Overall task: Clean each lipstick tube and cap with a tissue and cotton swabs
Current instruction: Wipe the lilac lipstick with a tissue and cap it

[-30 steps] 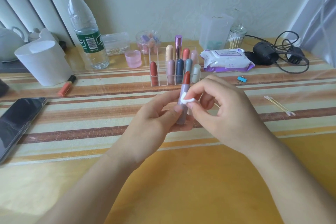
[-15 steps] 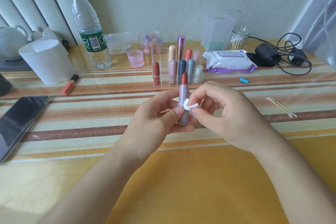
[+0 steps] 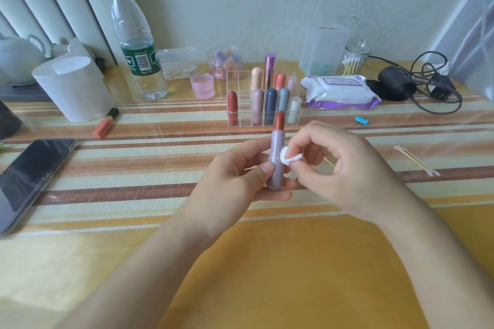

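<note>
my left hand (image 3: 235, 176) grips the open lipstick tube (image 3: 276, 157), my right hand (image 3: 334, 165) pinches a tissue (image 3: 290, 158) against it; the racked lipsticks (image 3: 270, 103) likely remain

Forearms reach forward; left hand (image 3: 235, 176) curls in a grip, right hand (image 3: 339, 168) pinches beside it.

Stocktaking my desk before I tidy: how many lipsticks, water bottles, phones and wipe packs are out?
Lipsticks: 11 (9 in the organizer, 1 open lipstick in the left hand, 1 orange one lying at left)
Water bottles: 1
Phones: 1
Wipe packs: 1
Total: 14
</note>
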